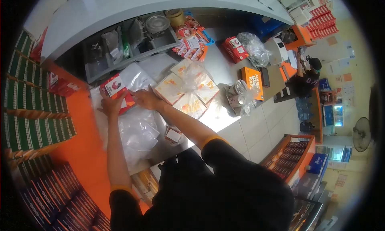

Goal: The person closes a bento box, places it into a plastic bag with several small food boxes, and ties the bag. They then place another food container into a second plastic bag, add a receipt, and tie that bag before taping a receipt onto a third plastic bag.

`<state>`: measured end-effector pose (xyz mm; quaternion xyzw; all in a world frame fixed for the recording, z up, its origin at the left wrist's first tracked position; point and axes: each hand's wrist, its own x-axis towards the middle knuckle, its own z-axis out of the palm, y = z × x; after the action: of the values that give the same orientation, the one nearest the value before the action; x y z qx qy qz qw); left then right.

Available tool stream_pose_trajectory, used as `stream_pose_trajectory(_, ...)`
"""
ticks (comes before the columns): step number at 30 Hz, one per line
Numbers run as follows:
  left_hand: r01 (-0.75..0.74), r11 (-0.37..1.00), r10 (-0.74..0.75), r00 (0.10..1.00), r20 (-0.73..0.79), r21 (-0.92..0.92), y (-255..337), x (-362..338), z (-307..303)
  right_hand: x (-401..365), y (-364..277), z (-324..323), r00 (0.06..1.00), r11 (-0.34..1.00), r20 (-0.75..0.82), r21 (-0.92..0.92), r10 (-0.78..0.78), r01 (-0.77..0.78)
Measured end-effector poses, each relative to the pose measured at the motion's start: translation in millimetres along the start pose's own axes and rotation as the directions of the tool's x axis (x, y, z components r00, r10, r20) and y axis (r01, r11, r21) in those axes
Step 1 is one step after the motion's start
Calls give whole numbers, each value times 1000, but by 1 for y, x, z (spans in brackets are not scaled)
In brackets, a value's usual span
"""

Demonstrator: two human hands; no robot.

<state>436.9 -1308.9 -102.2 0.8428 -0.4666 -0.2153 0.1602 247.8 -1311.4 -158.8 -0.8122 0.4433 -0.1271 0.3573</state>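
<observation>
A red and white box (114, 86) with a red bird-like picture lies on the metal counter, on top of clear plastic bags. My left hand (112, 105) grips its near left side, fingers bent over the edge. At the near right corner, my right hand (145, 99) has its fingers closed against the same box; the fingertips are partly hidden. Just right of my right hand sits a clear plastic bag (192, 84) packed with several white and orange boxes. Loose clear plastic bags (136, 130) lie in front of the red and white box.
A grey divided bin (138, 56) holds plastic lids and packets behind my hands. Red sachets (192, 44), an orange box (252, 83) and bagged cups (240, 95) stand farther along the counter. Shelves of green boxes (36, 86) line the left. Another person (306, 76) is at the far right.
</observation>
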Motion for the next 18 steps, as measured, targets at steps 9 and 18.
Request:
stream_pose_trajectory(9, 131, 988, -138, 987, -79, -87, 17, 35, 17, 12, -11, 20, 967, 949, -201, -304, -157, 90)
stream_pose_trajectory(18, 199, 954, -259, 923, -285, -224, -16, 56, 21, 12, -24, -4, 960, 938, -230, -338, -158, 73)
